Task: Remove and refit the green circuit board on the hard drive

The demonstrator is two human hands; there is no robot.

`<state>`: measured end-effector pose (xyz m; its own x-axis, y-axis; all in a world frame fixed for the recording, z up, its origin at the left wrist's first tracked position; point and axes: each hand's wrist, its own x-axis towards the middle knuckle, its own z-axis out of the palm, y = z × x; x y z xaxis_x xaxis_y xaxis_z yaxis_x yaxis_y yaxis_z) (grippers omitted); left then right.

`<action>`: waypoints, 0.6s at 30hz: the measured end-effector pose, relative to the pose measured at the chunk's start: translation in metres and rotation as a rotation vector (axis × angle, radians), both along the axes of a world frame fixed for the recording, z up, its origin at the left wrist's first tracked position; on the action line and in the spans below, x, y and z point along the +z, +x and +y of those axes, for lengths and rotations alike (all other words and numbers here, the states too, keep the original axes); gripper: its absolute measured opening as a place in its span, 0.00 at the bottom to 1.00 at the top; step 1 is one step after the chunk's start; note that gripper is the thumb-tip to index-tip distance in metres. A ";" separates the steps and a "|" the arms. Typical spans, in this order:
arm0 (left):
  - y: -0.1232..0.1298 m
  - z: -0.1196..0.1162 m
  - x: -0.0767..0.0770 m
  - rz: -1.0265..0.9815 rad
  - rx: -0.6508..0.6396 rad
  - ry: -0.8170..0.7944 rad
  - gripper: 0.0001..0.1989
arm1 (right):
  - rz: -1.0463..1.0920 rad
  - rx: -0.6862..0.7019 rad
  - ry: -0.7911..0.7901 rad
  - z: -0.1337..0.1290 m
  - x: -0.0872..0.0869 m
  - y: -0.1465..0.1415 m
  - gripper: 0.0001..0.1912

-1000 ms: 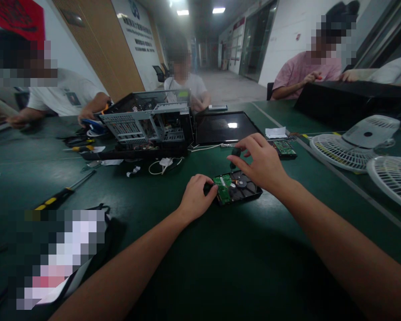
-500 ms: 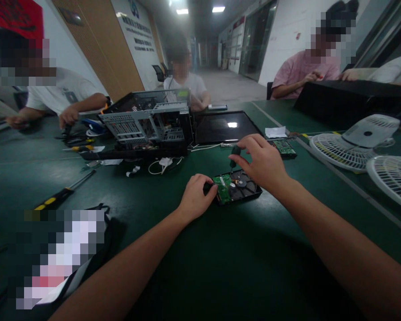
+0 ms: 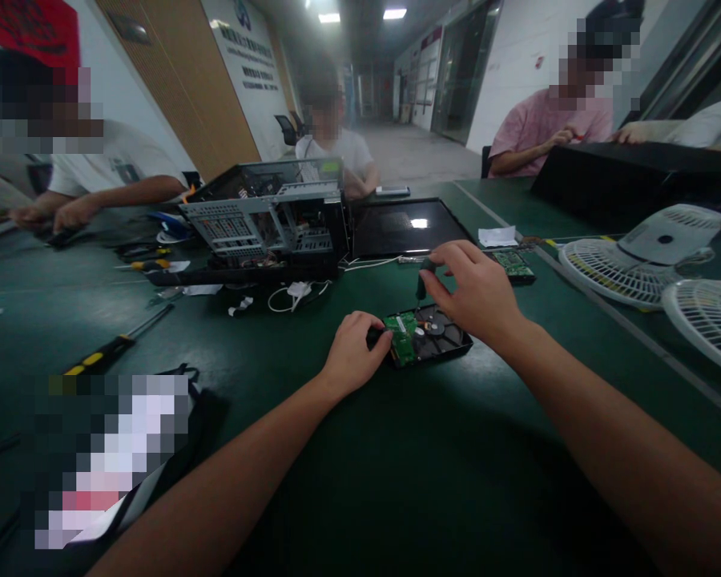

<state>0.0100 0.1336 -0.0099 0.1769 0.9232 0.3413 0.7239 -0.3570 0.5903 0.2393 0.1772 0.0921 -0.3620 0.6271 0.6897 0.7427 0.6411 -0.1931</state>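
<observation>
A hard drive (image 3: 441,340) with a green circuit board (image 3: 402,336) lies flat on the dark green table (image 3: 360,465). My left hand (image 3: 358,353) grips the drive's left end between thumb and fingers. Above the drive, my right hand (image 3: 472,284) pinches the dark handle of a small screwdriver (image 3: 424,282), held upright. Its tip points down at the drive's far edge, by the board; whether it sits in a screw is too small to tell.
Beyond stand an open computer case (image 3: 264,224) and a black panel (image 3: 402,224). Right: another drive (image 3: 513,266), white fan parts (image 3: 613,268). Left: a yellow-black screwdriver (image 3: 105,353), a dark bag (image 3: 195,409). Several people sit around the table.
My right fingers have shifted slightly on the screwdriver handle. My left hand and the drive stay in place. At the far left, a person's hand has moved left.
</observation>
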 end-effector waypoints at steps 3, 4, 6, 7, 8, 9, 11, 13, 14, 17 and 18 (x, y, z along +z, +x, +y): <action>0.000 0.000 0.000 0.000 0.000 0.005 0.06 | -0.004 -0.009 0.022 -0.001 0.000 0.000 0.08; 0.000 -0.001 0.001 0.001 -0.003 0.003 0.06 | -0.006 -0.012 0.029 -0.001 0.000 0.000 0.08; 0.001 -0.001 0.002 0.002 -0.007 -0.005 0.06 | -0.006 -0.020 0.037 -0.001 -0.001 0.000 0.08; 0.001 -0.002 0.003 0.003 -0.006 -0.009 0.06 | -0.004 -0.025 0.038 -0.001 -0.001 0.000 0.08; 0.001 -0.002 0.003 0.003 -0.003 -0.010 0.06 | -0.002 -0.032 0.039 -0.001 -0.001 0.000 0.08; 0.000 -0.002 0.003 0.004 0.000 -0.008 0.06 | -0.002 -0.037 0.040 -0.001 -0.001 0.000 0.08; 0.000 -0.001 0.002 0.008 0.002 -0.006 0.06 | -0.010 -0.040 0.038 -0.001 -0.001 0.000 0.08; 0.000 -0.001 0.002 0.009 0.001 -0.007 0.06 | -0.027 -0.037 0.037 -0.001 -0.001 0.000 0.08; 0.000 0.000 0.002 0.008 0.001 -0.009 0.06 | -0.037 -0.035 0.037 -0.001 -0.001 0.000 0.09; 0.000 0.000 0.002 0.006 0.002 -0.017 0.06 | -0.059 -0.034 0.041 -0.001 -0.001 0.000 0.09; 0.000 0.000 0.002 0.006 0.002 -0.018 0.06 | -0.060 -0.034 0.042 -0.001 -0.001 0.000 0.09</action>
